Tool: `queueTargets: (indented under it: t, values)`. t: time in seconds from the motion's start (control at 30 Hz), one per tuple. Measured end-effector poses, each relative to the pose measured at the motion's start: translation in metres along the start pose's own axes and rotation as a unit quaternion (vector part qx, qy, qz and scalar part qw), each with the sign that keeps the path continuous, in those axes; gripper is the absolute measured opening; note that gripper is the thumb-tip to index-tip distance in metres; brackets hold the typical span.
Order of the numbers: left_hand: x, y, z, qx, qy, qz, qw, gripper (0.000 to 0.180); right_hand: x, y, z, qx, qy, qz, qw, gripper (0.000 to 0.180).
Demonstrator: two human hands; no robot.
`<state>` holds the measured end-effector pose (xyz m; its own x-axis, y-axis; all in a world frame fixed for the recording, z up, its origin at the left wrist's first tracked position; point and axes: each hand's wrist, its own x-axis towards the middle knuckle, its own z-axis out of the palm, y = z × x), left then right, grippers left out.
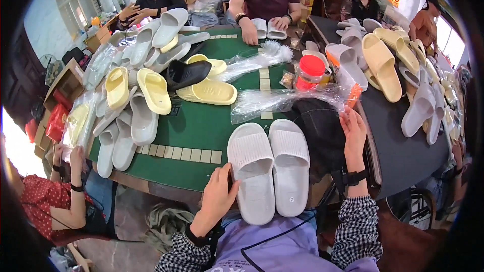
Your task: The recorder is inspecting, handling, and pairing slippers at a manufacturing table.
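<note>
A pair of light grey slide slippers stands soles-down before me at the table edge: the left slipper [250,191] and the right slipper [292,191], toes pointing away. My left hand [217,199] is closed at the left slipper's outer side, thumb against its edge. My right hand [354,131] is raised right of the pair, its fingers pinched at the orange end [354,94] of a bundle of clear plastic strands [287,102]. The bundle lies across the table beyond the slippers. Exactly what the fingertips grip is too small to tell.
Grey and yellow slippers [154,90] pile up on the left of the green table [191,131], near a black slipper [187,74]. A red-lidded jar [309,70] stands beyond the bundle. More slippers [381,65] cover the dark table at right. Several people work around.
</note>
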<state>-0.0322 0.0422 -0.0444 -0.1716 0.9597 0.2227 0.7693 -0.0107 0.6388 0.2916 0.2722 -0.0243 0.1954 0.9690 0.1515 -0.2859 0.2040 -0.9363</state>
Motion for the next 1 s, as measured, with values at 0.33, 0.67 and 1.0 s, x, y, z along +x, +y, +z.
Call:
queueTargets:
  t: [0.33,0.67,1.0]
  values:
    - [0.006,0.012,-0.025,-0.026,0.057,0.03,0.998,0.027,-0.078,-0.041,0.02,-0.055,0.062,-0.063,0.995,0.029]
    - [-0.004,0.101,-0.032,-0.082,0.097,0.249,0.96,0.04,-0.175,-0.08,0.04,-0.024,-0.296,-0.057,0.953,0.031]
    - [-0.012,0.099,-0.027,-0.184,0.06,0.232,0.953,0.053,-0.187,-0.113,0.038,0.094,-0.363,-0.043,0.926,0.03]
